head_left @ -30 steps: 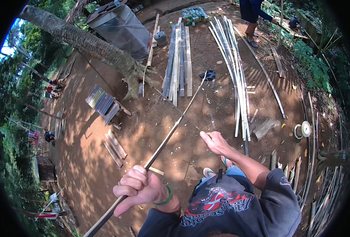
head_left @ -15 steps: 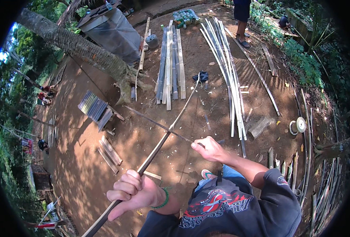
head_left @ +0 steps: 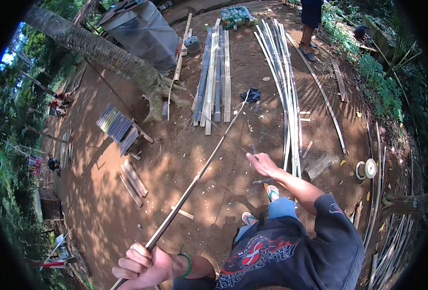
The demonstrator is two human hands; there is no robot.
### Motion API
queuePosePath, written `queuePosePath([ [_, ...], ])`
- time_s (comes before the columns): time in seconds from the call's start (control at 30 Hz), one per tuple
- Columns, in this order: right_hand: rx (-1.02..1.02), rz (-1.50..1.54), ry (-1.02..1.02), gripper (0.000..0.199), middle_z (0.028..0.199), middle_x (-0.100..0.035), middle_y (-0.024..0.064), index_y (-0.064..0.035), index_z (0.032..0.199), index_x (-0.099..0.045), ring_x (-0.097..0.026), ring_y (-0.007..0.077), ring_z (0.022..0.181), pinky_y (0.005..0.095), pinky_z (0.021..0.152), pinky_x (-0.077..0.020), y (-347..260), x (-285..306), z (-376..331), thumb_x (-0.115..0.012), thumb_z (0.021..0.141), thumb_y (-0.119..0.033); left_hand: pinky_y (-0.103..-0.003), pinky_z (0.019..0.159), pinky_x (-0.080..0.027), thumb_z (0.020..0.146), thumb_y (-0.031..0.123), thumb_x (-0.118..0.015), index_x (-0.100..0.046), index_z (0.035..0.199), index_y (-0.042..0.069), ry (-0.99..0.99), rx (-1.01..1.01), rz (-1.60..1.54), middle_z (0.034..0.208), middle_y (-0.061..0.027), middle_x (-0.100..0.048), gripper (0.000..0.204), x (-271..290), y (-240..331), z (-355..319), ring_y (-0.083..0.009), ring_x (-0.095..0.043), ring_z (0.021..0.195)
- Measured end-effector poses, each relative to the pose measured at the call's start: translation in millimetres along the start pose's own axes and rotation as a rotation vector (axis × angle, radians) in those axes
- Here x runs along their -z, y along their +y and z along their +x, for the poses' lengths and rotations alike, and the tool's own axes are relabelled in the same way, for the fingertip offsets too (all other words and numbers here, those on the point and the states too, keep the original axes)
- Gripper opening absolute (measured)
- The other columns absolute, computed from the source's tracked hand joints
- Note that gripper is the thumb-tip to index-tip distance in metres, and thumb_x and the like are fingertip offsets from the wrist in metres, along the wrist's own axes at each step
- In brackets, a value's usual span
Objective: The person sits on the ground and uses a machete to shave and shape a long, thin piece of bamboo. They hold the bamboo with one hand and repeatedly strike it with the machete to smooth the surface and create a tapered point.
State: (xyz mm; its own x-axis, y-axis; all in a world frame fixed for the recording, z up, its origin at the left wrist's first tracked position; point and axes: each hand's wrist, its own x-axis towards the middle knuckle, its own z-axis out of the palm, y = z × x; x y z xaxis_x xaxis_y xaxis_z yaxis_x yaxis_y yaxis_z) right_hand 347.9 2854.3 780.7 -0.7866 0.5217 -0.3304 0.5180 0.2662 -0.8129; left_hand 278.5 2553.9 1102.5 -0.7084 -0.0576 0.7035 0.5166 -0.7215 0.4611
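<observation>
My left hand (head_left: 146,267), with a green cord bracelet at the wrist, is wrapped around a long, thin bamboo strip (head_left: 195,181). The strip slants up and away to the right, dark along one edge and pale along the other. At its far end it thins toward a black plastic bag (head_left: 253,94) on the ground. My right hand (head_left: 262,164) is closed on the handle of a long, slender knife (head_left: 237,144). Motion blurs the blade, which points up and left across the strip; whether it touches the strip I cannot tell.
Bamboo slats (head_left: 213,79) lie ahead, with long pale strips (head_left: 281,87) to their right. A split log (head_left: 320,166) and a spool (head_left: 367,168) stand at right. A tree trunk (head_left: 102,53) leans at left. Another person's legs (head_left: 308,36) show far right.
My left hand has drawn the bamboo strip down and left, toward me. My right hand has moved slightly up and right with the knife, whose blade now crosses the strip farther along.
</observation>
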Motion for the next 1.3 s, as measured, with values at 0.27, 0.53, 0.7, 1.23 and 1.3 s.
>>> queuePosePath([
  [0.27, 0.416, -0.07, -0.182, 0.058, 0.067, -0.058, 0.0288, 0.003, 0.076, -0.064, -0.058, 0.0483, 0.071, 0.0499, 0.067, -0.0453, -13.2, 56.4, 26.3, -0.049, 0.096, -0.05, -0.028, 0.048, -0.023, 0.091, 0.073, -0.044, -0.036, 0.068, 0.017, 0.097, -0.058, -0.025, 0.058, 0.0041, -0.029, 0.061, -47.0, -14.7, 1.2, -0.0113, -0.027, 0.05],
  [0.53, -0.203, -0.227, -0.016, 0.083, 0.09, -0.065, 0.0365, 0.0098, 0.09, -0.07, -0.065, 0.0476, 0.095, 0.0531, 0.084, -0.0493, 130.1, 105.8, 134.8, -0.041, 0.092, -0.068, -0.03, 0.052, -0.025, 0.091, 0.073, -0.042, -0.038, 0.068, 0.016, -0.003, 0.07, -0.092, 0.06, 0.0019, -0.034, 0.061, -63.5, -15.1, 2.5, -0.0134, -0.03, 0.052],
  [0.7, 0.309, -0.051, -0.125, 0.067, 0.078, -0.062, 0.032, 0.0028, 0.083, -0.07, -0.062, 0.0483, 0.084, 0.0521, 0.076, -0.0482, 73.9, 85.5, 77.7, -0.046, 0.094, -0.059, -0.027, 0.047, -0.025, 0.094, 0.068, -0.042, -0.035, 0.064, 0.016, 0.086, -0.086, 0.17, 0.055, 0.0033, -0.03, 0.061, -67.2, -11.3, 12.9, -0.011, -0.027, 0.047],
  [1.23, -0.269, 0.97, -0.118, 0.051, 0.053, -0.047, -0.0024, -0.0039, 0.083, -0.06, -0.044, 0.0077, 0.041, 0.0245, 0.039, -0.0349, -9.7, 37.6, 92.2, -0.069, 0.087, -0.054, -0.018, 0.04, -0.023, 0.096, 0.065, -0.039, -0.031, 0.06, 0.015, -0.146, -0.011, 0.025, 0.044, 0.0034, -0.032, 0.062, -63.5, -10.1, -7.7, -0.0051, -0.029, 0.036],
  [1.3, -0.316, 1.062, -0.088, 0.038, 0.054, -0.047, -0.0026, -0.0071, 0.08, -0.057, -0.045, 0.0083, 0.043, 0.0255, 0.04, -0.0361, -29.6, 23.2, 93.7, -0.073, 0.086, -0.041, -0.021, 0.051, -0.039, 0.091, 0.072, -0.042, -0.044, 0.068, 0.01, -0.419, 0.079, -0.042, 0.056, -0.0027, -0.048, 0.066, -48.8, 7.5, -4.0, -0.0098, -0.047, 0.05],
])
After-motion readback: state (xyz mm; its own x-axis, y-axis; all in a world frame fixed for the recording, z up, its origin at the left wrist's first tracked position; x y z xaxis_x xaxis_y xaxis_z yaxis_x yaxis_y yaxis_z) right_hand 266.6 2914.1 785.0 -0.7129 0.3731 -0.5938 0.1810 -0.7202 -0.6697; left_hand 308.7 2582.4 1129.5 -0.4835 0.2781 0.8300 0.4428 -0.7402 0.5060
